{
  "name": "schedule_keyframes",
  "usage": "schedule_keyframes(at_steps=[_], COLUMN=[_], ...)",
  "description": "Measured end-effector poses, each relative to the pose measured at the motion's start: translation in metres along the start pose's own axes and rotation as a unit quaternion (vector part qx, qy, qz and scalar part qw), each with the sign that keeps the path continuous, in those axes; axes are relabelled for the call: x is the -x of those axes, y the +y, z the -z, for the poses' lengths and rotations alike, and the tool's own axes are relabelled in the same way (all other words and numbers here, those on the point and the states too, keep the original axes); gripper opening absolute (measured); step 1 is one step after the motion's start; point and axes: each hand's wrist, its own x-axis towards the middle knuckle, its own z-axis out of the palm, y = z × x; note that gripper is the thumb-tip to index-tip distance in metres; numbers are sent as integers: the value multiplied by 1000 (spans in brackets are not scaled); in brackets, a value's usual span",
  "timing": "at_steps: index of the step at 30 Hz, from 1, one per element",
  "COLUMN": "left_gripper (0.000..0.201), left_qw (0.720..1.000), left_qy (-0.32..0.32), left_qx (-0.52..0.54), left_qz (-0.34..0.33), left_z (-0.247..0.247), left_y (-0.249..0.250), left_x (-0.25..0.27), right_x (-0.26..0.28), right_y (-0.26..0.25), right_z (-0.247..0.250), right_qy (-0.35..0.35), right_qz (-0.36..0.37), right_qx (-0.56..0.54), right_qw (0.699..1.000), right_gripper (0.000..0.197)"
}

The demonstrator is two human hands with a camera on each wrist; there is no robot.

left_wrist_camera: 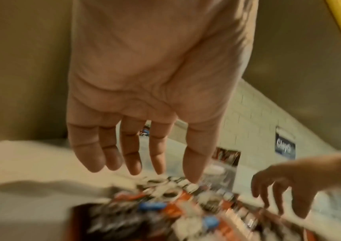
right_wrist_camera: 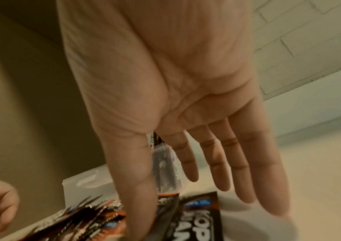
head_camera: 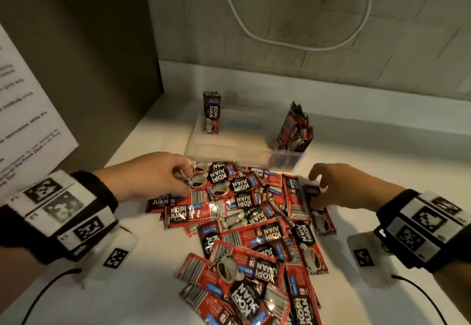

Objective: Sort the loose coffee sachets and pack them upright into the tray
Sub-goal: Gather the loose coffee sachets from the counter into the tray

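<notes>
Both hands reach into the heap of loose red-and-black foil coffee sachets (head_camera: 244,222) on the white desk (head_camera: 382,161), before the clear plastic tray (head_camera: 229,151). The left hand (head_camera: 153,174) hangs with fingers spread, touching the heap. The right hand (head_camera: 346,187), fingers straight, presses its thumb on one sachet (head_camera: 318,212).

white cable (head_camera: 293,42), printed notice (head_camera: 28,121), tiled wall (head_camera: 382,6)

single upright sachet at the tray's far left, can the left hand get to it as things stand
Probably yes. The left hand hovers at the pile's far-left edge, just in front of the clear tray; the single upright sachet stands beyond it, with only the low tray wall between. Nothing else blocks the way.
</notes>
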Motion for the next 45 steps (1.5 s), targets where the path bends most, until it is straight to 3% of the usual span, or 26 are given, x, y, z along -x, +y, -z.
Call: schedule_keyframes(at_steps=[2, 4, 9, 13, 16, 20, 25, 29, 32, 34, 36, 40, 42, 45], left_gripper=[31, 36, 35, 31, 23, 10, 9, 15, 10, 26, 27, 28, 28, 25], left_qw=[998, 998, 994, 989, 989, 988, 988, 996, 996, 990, 977, 962, 959, 957], left_qy=[15, 15, 18, 28, 8, -51, -98, -67, 6, 49, 76, 70, 62, 61], left_qx=[-64, -55, -77, -117, -125, -135, -115, -43, 7, -40, -114, -178, -199, -208], left_qz=[7, -8, -74, -89, -80, -55, -30, -48, -90, -127, -162, -194, -192, -194], left_z=[-6, -13, -32, -38, -38, -30, -23, -19, -21, -24, -26, -37, -45, -54], left_y=[-11, -16, -9, -4, -3, -5, -9, 4, 26, 34, 40, 48, 50, 49], left_x=[2, 5, 14, 12, 12, 10, 8, 9, 12, 7, 0, -20, -26, -31], right_x=[1, 2, 3, 4, 4, 6, 0, -8, -13, -12, -8, 5, 15, 33], right_y=[-2, -4, -8, -7, -3, -3, -13, -27, -31, -32, -29, -21, -20, -26], right_z=[-4, -9, -17, -18, -14, -9, -15, -19, -23, -22, -18, -8, -2, 4], right_qy=[-18, -9, 24, 39, 74, 83, 85, 32, 42, 50, 45, 66, 76, 40], right_qz=[-22, -31, -24, -46, -68, -72, -70, -82, -75, -79, -82, -67, -39, 34], right_qx=[-8, -14, -23, -91, -171, -297, -263, -210, -157, -160, -176, -228, -280, -350], right_qw=[1000, 999, 999, 994, 980, 949, 959, 974, 984, 983, 980, 969, 956, 935], right_gripper=[66, 70, 84, 91, 80, 34, 21, 45, 48, 45, 35, 14, 15, 33])
